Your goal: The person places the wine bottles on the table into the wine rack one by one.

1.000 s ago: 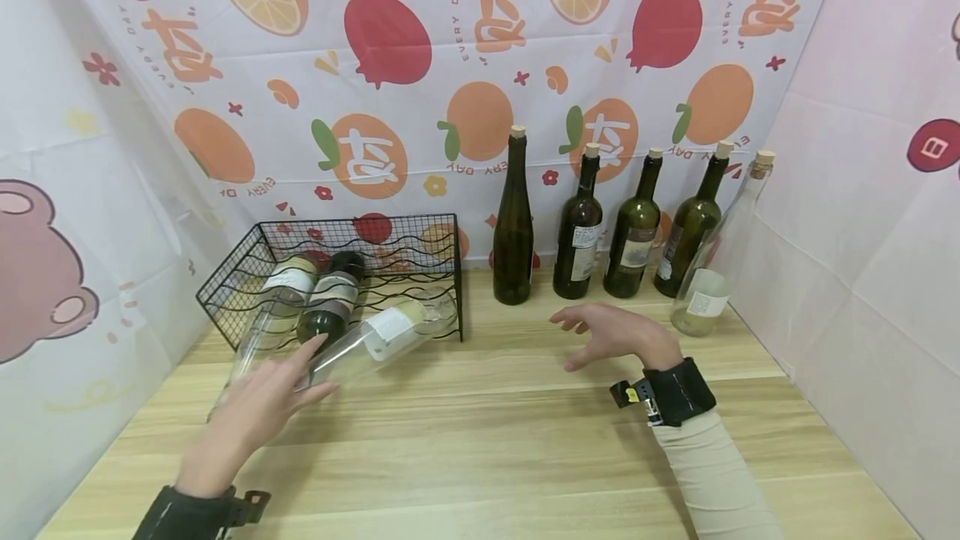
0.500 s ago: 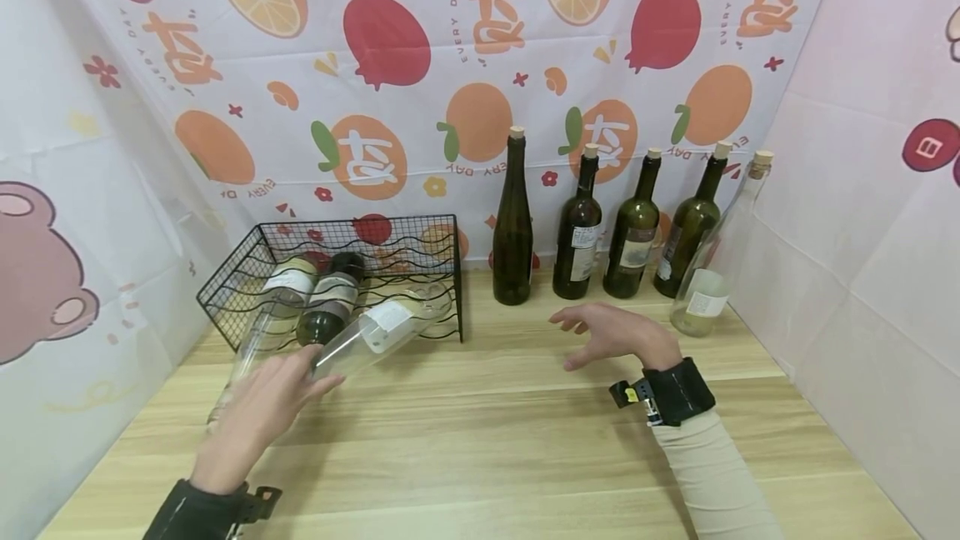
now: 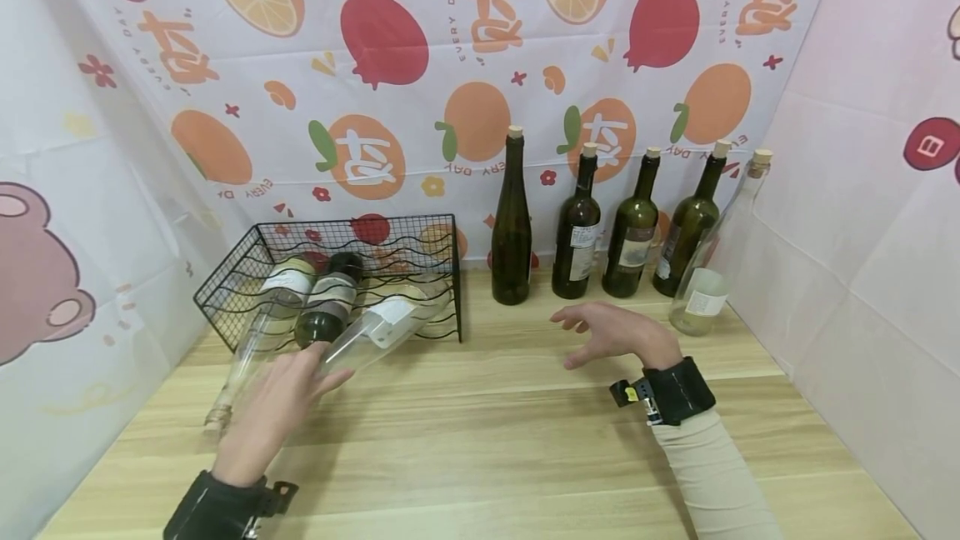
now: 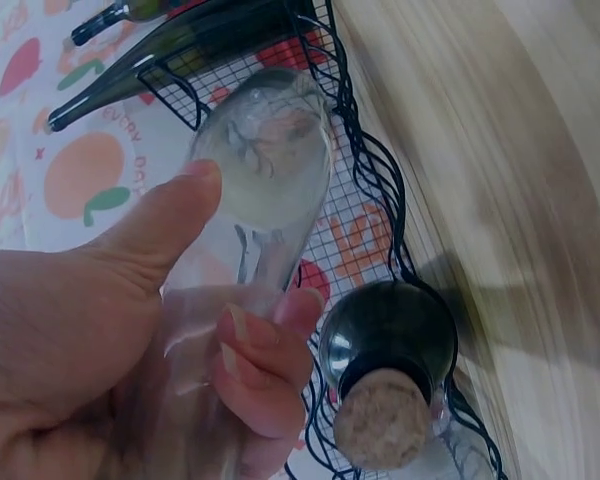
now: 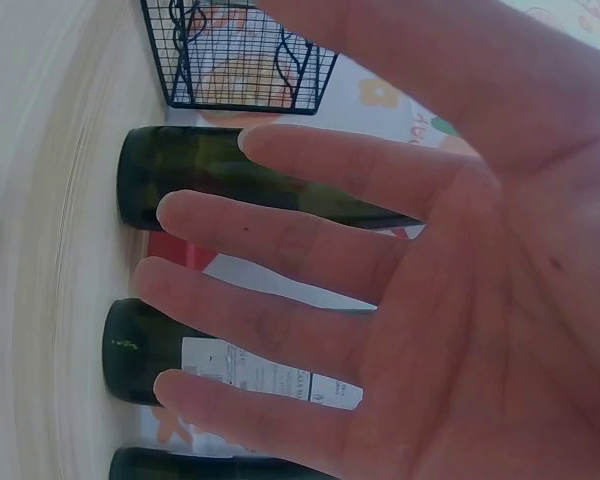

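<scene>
My left hand (image 3: 277,402) grips a clear glass bottle (image 4: 270,160) by its neck end, thumb on one side and fingers curled round the other. Tilted, the bottle's labelled body reaches over the right part of a black wire rack (image 3: 458,273). Two bottles lie in that rack: a clear one (image 3: 258,336) at the left and a dark green one (image 3: 324,319) beside it, its cork (image 4: 383,420) facing the left wrist camera. My right hand (image 3: 618,330) hovers in front of the standing bottles with fingers spread and nothing in it.
Several corked bottles stand in a row at the back right, from a tall slim green bottle (image 3: 512,232) to a clear bottle (image 3: 699,298). Behind them hangs a fruit-print cloth (image 3: 420,40). The wooden table (image 3: 487,440) runs across the front.
My left hand has shifted slightly right, its fingers lowered, and the clear bottle it holds has moved a little further into the rack. My right hand has stayed in place.
</scene>
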Motion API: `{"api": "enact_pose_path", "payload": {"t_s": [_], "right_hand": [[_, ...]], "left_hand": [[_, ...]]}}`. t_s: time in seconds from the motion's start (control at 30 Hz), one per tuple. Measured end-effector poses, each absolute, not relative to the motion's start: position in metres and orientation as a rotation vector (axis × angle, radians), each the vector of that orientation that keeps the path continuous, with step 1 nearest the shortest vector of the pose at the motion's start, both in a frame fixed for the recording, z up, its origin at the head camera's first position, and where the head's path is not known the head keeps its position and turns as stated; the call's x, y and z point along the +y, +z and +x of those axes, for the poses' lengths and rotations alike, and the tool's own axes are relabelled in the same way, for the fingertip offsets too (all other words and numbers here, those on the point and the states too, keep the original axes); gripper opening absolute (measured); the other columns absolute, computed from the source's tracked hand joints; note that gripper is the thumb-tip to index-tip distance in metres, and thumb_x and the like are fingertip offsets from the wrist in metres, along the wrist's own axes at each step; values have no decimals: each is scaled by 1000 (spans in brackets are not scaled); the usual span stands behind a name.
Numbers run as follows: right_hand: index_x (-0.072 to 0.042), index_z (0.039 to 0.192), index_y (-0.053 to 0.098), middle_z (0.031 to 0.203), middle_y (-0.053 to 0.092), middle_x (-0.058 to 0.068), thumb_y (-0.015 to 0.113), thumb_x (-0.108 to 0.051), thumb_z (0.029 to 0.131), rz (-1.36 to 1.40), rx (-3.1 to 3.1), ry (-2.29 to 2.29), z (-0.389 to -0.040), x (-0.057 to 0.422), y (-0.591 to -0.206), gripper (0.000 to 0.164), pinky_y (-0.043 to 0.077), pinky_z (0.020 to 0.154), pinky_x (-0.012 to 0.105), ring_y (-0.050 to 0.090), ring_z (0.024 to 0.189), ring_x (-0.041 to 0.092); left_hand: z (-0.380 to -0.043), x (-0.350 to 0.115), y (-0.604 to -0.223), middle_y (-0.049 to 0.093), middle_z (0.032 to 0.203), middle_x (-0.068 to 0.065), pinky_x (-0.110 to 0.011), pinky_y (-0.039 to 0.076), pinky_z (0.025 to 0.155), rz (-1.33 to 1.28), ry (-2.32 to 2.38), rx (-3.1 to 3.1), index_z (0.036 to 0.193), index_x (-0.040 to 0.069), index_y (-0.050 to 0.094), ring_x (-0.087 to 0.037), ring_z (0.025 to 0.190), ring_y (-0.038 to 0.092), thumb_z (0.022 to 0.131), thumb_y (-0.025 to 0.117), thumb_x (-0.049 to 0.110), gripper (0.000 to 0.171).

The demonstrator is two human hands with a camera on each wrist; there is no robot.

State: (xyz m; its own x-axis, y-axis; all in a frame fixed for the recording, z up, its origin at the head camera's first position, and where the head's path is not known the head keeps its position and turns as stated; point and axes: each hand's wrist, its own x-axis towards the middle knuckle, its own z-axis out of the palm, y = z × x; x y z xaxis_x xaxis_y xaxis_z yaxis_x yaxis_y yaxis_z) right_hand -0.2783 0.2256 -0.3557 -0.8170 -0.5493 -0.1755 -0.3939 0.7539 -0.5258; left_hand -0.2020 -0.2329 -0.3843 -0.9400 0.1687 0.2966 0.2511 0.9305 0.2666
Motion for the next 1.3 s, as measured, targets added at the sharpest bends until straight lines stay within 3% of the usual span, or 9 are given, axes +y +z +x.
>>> {"api": "enact_pose_path", "payload": {"t_s": [0.5, 1.3], "right_hand": [[-6, 147, 54, 143, 62, 19, 85, -28, 85, -749, 2648, -664, -278, 226, -355, 73, 50, 107, 53, 57, 134, 43], [-6, 143, 59, 144, 62, 19, 84, -30, 87, -718, 2650, -630, -278, 225, -355, 65, 50, 106, 54, 59, 132, 42]], "left_hand": [[-213, -222, -395, 45, 62, -4, -32, 39, 46, -348, -559, -2688, 96, -1, 58, -19, 53, 46, 93, 76, 19, 28], [-231, -221, -401, 46, 61, -8, -38, 39, 44, -279, -523, -2663, 80, 3, 49, -24, 52, 46, 97, 72, 21, 34]]}}
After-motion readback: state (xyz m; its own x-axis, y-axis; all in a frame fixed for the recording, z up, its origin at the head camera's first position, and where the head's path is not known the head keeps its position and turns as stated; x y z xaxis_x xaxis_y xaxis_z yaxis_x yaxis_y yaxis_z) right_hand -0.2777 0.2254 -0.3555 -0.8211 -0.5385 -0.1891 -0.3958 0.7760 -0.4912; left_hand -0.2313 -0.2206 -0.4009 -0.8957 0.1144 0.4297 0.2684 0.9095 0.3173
